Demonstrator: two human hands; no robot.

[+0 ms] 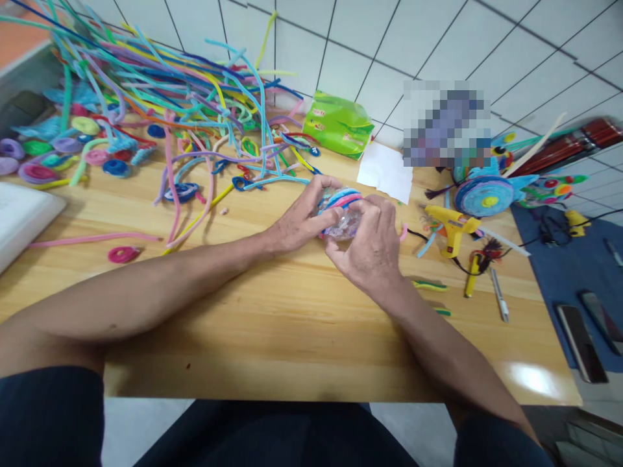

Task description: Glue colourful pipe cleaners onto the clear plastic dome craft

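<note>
While it is held between the two hands over the worktop (272, 337), the clear plastic piece (344, 226) shows pink and blue bands (343, 200) across its top. Left hand (296, 218): fingers pinching its left side, thumb across the front. Right hand (374, 243): fingers curled, pinching its right side. Just beyond: white paper (387, 174), then a green packet (335, 126). To the right: yellow glue gun (452, 230), a pen (499, 295). To the left: pink coil (123, 254); behind it, a tangled heap of coloured pipe cleaners (168, 76).

On the table (292, 337), pipe cleaners (214, 97) lie left, a glue gun (452, 230) right of the right hand (372, 246), near perhaps a cutter (471, 275).
</note>
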